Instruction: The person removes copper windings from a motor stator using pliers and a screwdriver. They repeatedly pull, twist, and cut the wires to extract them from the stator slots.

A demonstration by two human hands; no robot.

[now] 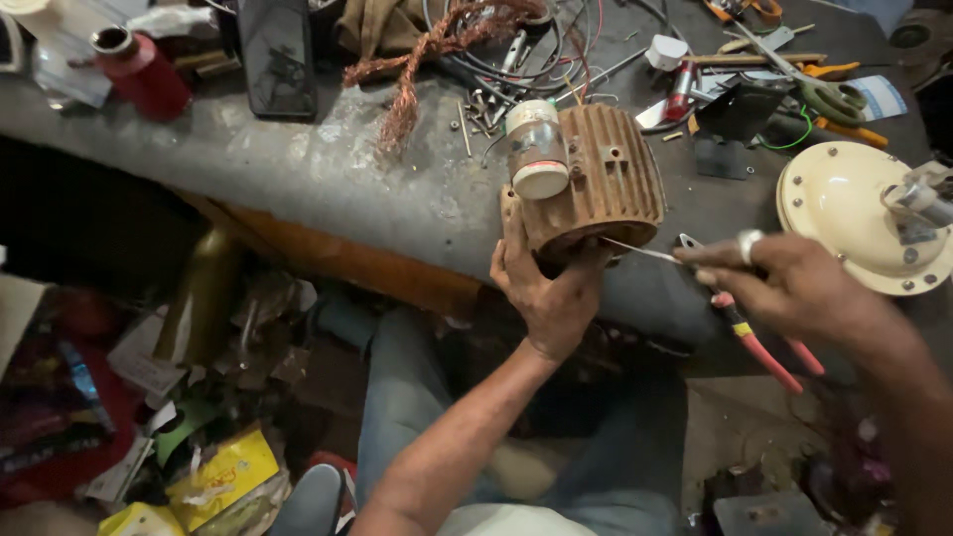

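Hands at a ribbed motor housing on a cluttered bench

Bench (328,169), grey and worn, runs across the upper part of the view; all places below are given relative to the rusty ribbed motor housing (606,179) standing at its near edge. Far left of the housing, at the back of the bench: a red spool (144,69) and, nearer, a dark flat phone (278,55) lying face up. Between phone and housing: a twisted hank of copper wire (412,69) trailing toward the bench front, with small screws (476,114) scattered just left of the housing. Touching the housing's left face: a cylindrical capacitor (537,149), pale with a coloured band. Below the housing: the left hand (546,293), fingers curled up against its lower rim, gripping and steadying it at the bench edge. Just right of the housing: a thin metal pin or wire (640,250) reaching from its lower right rim to the right hand (794,288), which pinches the pin between fingertips and wears a ring. Red-handled pliers (754,337) lie under that hand; whether the hand also grips them cannot be told. Behind and right of the housing: green-handled scissors (829,94) among loose tools. Far right: a cream round cover (844,208) with a short shaft, well apart from the housing.
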